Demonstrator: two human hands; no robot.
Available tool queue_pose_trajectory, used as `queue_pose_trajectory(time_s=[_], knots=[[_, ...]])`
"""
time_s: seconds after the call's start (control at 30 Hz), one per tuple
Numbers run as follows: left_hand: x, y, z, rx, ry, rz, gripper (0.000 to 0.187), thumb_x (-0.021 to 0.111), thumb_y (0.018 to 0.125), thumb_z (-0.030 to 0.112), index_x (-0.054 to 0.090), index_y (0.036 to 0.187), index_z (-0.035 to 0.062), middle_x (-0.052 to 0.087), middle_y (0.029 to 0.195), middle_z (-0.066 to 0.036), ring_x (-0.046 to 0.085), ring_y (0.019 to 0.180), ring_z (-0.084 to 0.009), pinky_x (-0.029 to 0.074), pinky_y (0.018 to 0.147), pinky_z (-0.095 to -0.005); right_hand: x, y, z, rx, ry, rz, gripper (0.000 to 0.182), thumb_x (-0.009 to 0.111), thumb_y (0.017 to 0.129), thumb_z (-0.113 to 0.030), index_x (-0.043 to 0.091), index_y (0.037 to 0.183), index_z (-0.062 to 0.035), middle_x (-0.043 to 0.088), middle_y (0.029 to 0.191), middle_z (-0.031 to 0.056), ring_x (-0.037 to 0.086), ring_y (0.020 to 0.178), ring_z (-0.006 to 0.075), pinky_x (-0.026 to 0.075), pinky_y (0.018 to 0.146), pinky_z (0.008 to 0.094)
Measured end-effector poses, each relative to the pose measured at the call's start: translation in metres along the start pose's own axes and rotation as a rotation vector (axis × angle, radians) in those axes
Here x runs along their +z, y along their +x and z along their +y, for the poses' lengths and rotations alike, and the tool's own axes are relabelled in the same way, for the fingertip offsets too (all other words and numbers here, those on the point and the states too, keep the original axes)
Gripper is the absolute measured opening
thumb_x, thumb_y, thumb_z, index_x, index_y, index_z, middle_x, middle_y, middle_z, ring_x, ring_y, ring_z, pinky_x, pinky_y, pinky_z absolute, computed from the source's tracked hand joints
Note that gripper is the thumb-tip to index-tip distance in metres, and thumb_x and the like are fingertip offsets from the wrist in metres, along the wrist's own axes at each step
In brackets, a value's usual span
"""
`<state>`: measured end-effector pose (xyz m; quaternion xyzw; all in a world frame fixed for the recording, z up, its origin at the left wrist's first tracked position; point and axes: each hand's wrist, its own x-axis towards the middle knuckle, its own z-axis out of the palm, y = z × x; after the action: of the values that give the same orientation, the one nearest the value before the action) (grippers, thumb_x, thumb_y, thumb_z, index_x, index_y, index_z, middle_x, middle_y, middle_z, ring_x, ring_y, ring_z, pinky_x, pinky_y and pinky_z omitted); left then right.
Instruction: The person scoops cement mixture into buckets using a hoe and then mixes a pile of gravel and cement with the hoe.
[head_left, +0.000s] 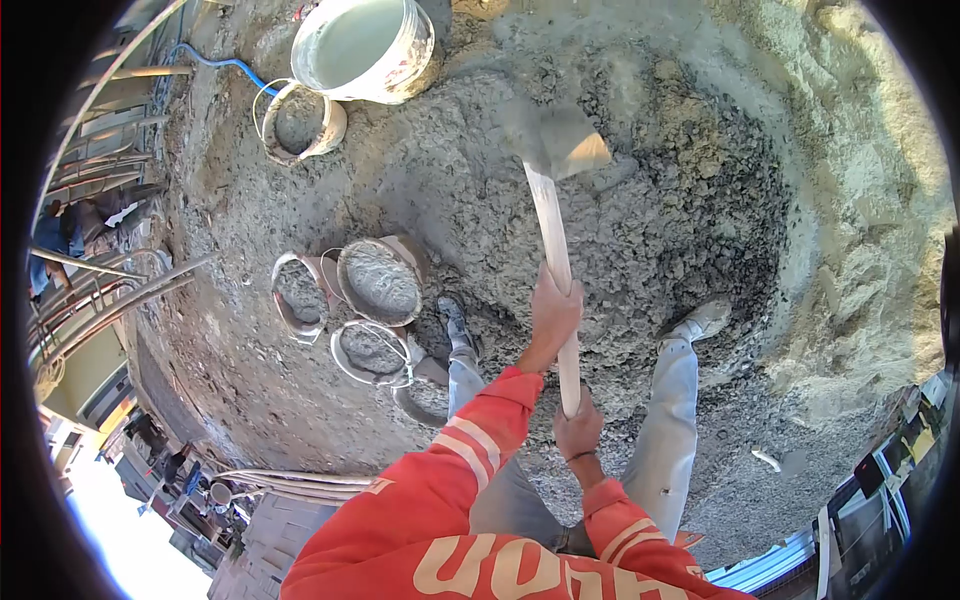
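My left hand (556,312) is wrapped round the middle of a pale wooden handle (551,225). Lower down, my right hand (578,428) closes round the handle's near end. The handle leads up to a broad metal blade (560,142), partly blurred, which appears over a wide spread of wet grey mix (640,230). Dark, lumpy material lies to the right of the blade. My feet are apart, the left shoe (455,322) beside the buckets and the right shoe (704,320) at the edge of the mix.
Several buckets of grey mix (380,283) stand left of my left foot. A large tub of cloudy liquid (405,50) and a smaller bucket (333,125) are at the top. Poles (130,300) line the left side, near a partly visible person (65,235). Pale sand (860,200) lies right.
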<state>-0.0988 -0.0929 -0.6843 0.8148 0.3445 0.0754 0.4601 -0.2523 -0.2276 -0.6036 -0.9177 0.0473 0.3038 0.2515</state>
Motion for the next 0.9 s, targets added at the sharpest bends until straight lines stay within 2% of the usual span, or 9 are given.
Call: queue_pose_trajectory(time_s=[0.03, 0.1, 0.17, 0.23, 0.37, 0.63, 0.7, 0.77, 0.9], knots=[[-0.009, 0.049, 0.044, -0.435, -0.335, -0.3, 0.037, 0.062, 0.085, 0.011, 0.038, 0.11, -0.0041, 0.058, 0.068, -0.011, 0.055, 0.045, -0.0181, 0.044, 0.04, -0.0339, -0.003, 0.05, -0.012, -0.09, 0.058, 0.07, 0.057, 0.073, 0.071, -0.014, 0.051, 0.123, -0.0032, 0.065, 0.077, 0.02, 0.062, 0.069, 0.0426, 0.049, 0.067, 0.0505], [0.032, 0.129, 0.052, 0.014, -0.039, -0.104, 0.04, 0.062, 0.084, 0.018, 0.037, 0.106, -0.0043, 0.061, 0.07, -0.022, 0.06, 0.049, -0.0345, 0.047, 0.047, -0.0435, 0.0, 0.153, -0.029, -0.18, 0.156, 0.187, 0.055, 0.073, 0.073, -0.014, 0.052, 0.122, -0.0019, 0.065, 0.079, 0.0217, 0.063, 0.071, 0.0427, 0.05, 0.068, 0.0502], [0.073, 0.2, 0.066, 0.101, 0.017, -0.122, 0.047, 0.06, 0.085, 0.018, 0.031, 0.112, -0.0072, 0.061, 0.067, -0.023, 0.065, 0.065, -0.0393, 0.05, 0.057, -0.0495, -0.026, 0.249, -0.068, -0.165, 0.331, 0.162, 0.042, 0.07, 0.073, -0.012, 0.057, 0.111, 0.0011, 0.066, 0.086, 0.0243, 0.063, 0.081, 0.0441, 0.05, 0.073, 0.0502], [0.113, 0.242, 0.077, 0.062, 0.244, -0.159, 0.054, 0.06, 0.084, 0.018, 0.029, 0.118, -0.0099, 0.064, 0.085, -0.027, 0.067, 0.08, -0.0395, 0.054, 0.068, -0.0471, -0.025, 0.336, -0.077, -0.3, 0.361, 0.26, 0.033, 0.066, 0.075, -0.014, 0.059, 0.103, 0.0036, 0.066, 0.086, 0.0265, 0.063, 0.085, 0.0449, 0.051, 0.07, 0.0501], [0.184, 0.278, 0.048, -0.062, 0.548, -0.246, 0.073, 0.066, 0.081, 0.021, 0.024, 0.13, -0.0131, 0.059, 0.112, -0.031, 0.063, 0.103, -0.0402, 0.054, 0.085, -0.0422, -0.011, 0.39, -0.065, -0.114, 0.438, 0.026, 0.035, 0.067, 0.076, -0.024, 0.062, 0.097, 0.0034, 0.066, 0.091, 0.0283, 0.063, 0.089, 0.0455, 0.051, 0.076, 0.0505], [0.177, 0.256, 0.012, -0.126, 0.613, -0.376, 0.081, 0.071, 0.077, 0.024, 0.03, 0.134, -0.0169, 0.054, 0.122, -0.031, 0.061, 0.107, -0.0395, 0.052, 0.09, -0.0404, -0.04, 0.292, -0.059, -0.016, 0.399, -0.057, 0.035, 0.059, 0.075, -0.014, 0.059, 0.108, -0.0021, 0.066, 0.092, 0.0282, 0.064, 0.09, 0.0442, 0.051, 0.081, 0.0514], [0.16, 0.225, 0.017, -0.239, 0.502, -0.249, 0.067, 0.072, 0.075, 0.025, 0.046, 0.122, -0.016, 0.058, 0.116, -0.029, 0.064, 0.104, -0.0358, 0.052, 0.089, -0.039, -0.046, 0.264, -0.054, 0.055, 0.328, -0.123, 0.033, 0.06, 0.075, -0.015, 0.059, 0.106, -0.0031, 0.066, 0.09, 0.0269, 0.064, 0.089, 0.044, 0.051, 0.081, 0.051], [0.176, 0.214, -0.087, -0.124, 0.745, -0.596, 0.053, 0.073, 0.073, 0.024, 0.056, 0.107, -0.0124, 0.064, 0.103, -0.026, 0.066, 0.1, -0.0337, 0.054, 0.085, -0.0394, -0.049, 0.215, -0.046, 0.122, 0.182, -0.198, 0.033, 0.062, 0.076, -0.017, 0.057, 0.106, -0.004, 0.066, 0.089, 0.0261, 0.064, 0.088, 0.0441, 0.051, 0.081, 0.0514], [0.148, 0.078, -0.136, -0.322, 0.512, -0.315, 0.034, 0.069, 0.075, 0.016, 0.059, 0.096, -0.0078, 0.066, 0.078, -0.019, 0.07, 0.073, -0.0282, 0.056, 0.061, -0.0385, -0.032, 0.098, 0.001, 0.271, 0.033, -0.353, 0.037, 0.064, 0.077, -0.021, 0.052, 0.11, -0.0062, 0.066, 0.086, 0.0251, 0.064, 0.087, 0.0451, 0.051, 0.078, 0.0538]])
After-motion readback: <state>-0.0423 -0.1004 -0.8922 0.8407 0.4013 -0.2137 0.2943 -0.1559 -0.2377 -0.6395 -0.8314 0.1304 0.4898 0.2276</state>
